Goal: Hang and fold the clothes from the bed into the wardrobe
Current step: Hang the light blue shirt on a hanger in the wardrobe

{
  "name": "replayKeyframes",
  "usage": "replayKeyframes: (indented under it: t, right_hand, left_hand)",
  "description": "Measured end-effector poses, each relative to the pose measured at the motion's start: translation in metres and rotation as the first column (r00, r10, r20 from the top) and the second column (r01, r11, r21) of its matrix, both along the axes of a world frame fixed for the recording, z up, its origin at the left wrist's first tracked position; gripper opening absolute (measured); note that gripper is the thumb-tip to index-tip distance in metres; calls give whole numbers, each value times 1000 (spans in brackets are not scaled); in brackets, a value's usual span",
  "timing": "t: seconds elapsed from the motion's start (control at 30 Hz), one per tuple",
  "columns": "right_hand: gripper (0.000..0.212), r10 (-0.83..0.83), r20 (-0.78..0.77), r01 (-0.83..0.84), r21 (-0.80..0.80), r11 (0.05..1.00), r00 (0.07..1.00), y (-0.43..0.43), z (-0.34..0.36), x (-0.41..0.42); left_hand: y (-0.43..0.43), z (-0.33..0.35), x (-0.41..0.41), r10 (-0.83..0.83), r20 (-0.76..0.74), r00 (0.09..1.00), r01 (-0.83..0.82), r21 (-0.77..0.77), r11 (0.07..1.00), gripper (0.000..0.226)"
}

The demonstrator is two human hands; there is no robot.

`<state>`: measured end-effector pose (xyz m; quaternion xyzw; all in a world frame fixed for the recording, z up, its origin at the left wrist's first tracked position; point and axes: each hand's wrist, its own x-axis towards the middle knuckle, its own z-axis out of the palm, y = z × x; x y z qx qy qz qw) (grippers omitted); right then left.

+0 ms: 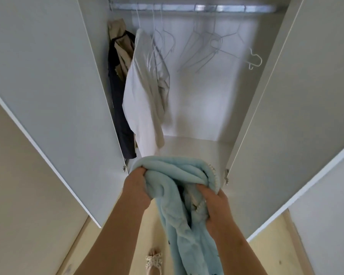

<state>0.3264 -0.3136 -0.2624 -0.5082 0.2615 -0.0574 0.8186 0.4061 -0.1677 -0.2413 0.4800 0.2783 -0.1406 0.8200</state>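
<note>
Blue garment (pixel 177 197) over beige floor (pixel 272 255), wardrobe doors (pixel 48 96) open.

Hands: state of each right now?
Left hand: closed, gripping the light blue garment.
Right hand: closed, gripping the same garment.

The fleece (pixel 179 187) is a soft pale blue, plain but for a line of small white beads (pixel 212 169) along one edge and a few tiny dark marks low down. The wardrobe (pixel 58 86) is white inside and out, and its rail (pixel 187 7) is silver. The hangers (pixel 207 48) are white. Of the hung clothes, the shirt (pixel 141 96) is plain white, the coat (pixel 120 120) navy, near black, and the jacket (pixel 118 30) khaki. The floor (pixel 270 255) is pale yellow wood, and the shoe (pixel 154 261) is cream with a dotted pattern.
</note>
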Motion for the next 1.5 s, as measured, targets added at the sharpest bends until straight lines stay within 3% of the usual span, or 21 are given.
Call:
replayKeyframes:
  t: [0.17,0.27,0.37,0.7,0.97,1.1,1.17,1.33,1.5]
  right_hand:
    - [15,-13,-1,12,-307,952,1000,-12,14,86]
    - [12,-34,-15,25,-399,917,999,-15,34,149]
    - [16,-32,15,35,-410,911,999,-13,54,207]
    - [15,123,24,-96,-488,867,992,7,76,340]
    - [17,285,169,-151,-547,823,943,16,104,446]
    - [16,295,338,-50,-578,815,893,17,127,503]
    - [14,303,380,-29,-581,813,874,15,139,532]
    - [15,456,298,-104,-733,672,839,13,155,604]
    - [34,483,190,-181,-763,620,855,28,148,650]
  left_hand:
    - [-10,20,86,-8,39,999,13,-125,992,29]
    - [-14,43,147,-10,71,997,22,-159,987,22]
    - [-16,72,200,5,96,995,11,-165,986,12]
    - [12,84,311,179,188,966,-138,-211,968,17]
    - [28,112,389,313,323,893,-232,-264,936,23]
    - [29,130,440,403,250,881,-345,-246,906,20]
    - [27,139,464,406,218,887,-361,-220,906,39]
    - [22,156,507,446,157,881,-407,-229,884,45]
    - [33,155,538,459,127,879,-431,-198,880,44]
